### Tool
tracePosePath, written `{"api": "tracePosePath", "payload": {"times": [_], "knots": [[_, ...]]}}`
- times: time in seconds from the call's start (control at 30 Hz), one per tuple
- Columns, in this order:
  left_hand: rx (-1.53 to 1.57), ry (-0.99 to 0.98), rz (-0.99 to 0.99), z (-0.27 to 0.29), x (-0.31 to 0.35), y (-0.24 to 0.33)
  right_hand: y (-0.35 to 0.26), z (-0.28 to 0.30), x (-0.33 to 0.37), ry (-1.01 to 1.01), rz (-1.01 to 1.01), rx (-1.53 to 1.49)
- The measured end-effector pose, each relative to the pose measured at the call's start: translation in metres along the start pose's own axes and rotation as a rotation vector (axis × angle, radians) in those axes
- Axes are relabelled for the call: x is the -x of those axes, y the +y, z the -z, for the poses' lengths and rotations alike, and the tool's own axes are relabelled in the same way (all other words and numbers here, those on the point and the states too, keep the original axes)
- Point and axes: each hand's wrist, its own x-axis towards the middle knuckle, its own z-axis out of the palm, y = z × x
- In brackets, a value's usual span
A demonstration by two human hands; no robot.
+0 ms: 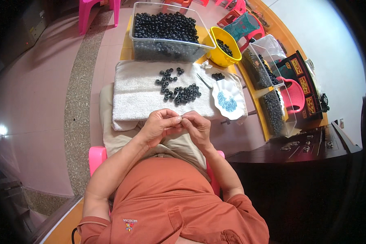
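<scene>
My left hand (160, 125) and my right hand (198, 128) meet just in front of the near edge of a white towel (136, 87). Thumbs and forefingers of both are pinched together, tip to tip. Whatever sits between them is too small to make out. Just beyond my fingers, loose round black beads with holes (187, 93) lie in a cluster on the towel. To their right stands a white scalloped dish (217, 90) holding small blue pieces (227, 102). A thin tool like tweezers (203, 80) rests by the dish's far left rim.
A clear plastic bin (171, 51) full of black beads stands behind the towel, beside a yellow basket (227, 59) with more inside. Further right are clear boxes (272, 110) of dark beads and a dark wooden surface (268, 152). Pink chair arms (96, 159) flank me.
</scene>
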Motion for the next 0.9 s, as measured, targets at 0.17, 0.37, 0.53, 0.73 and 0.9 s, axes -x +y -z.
{"api": "tracePosePath", "payload": {"times": [0.17, 0.37, 0.53, 0.73, 0.9], "knots": [[0.040, 0.087, -0.051, -0.002, 0.000, -0.003, -0.008, -0.010, 0.001, 0.038, 0.335, 0.419], [0.061, 0.086, -0.094, 0.003, -0.003, -0.007, -0.003, -0.014, 0.001, 0.058, 0.322, 0.391], [0.078, 0.090, -0.117, 0.004, -0.004, -0.009, 0.003, -0.014, 0.000, 0.073, 0.269, 0.316], [0.111, 0.111, -0.121, 0.004, -0.004, -0.007, -0.012, -0.003, -0.016, 0.054, 0.291, 0.399], [0.124, 0.132, -0.105, 0.004, -0.004, -0.007, -0.019, 0.020, -0.061, -0.013, 0.350, 0.635]]}}
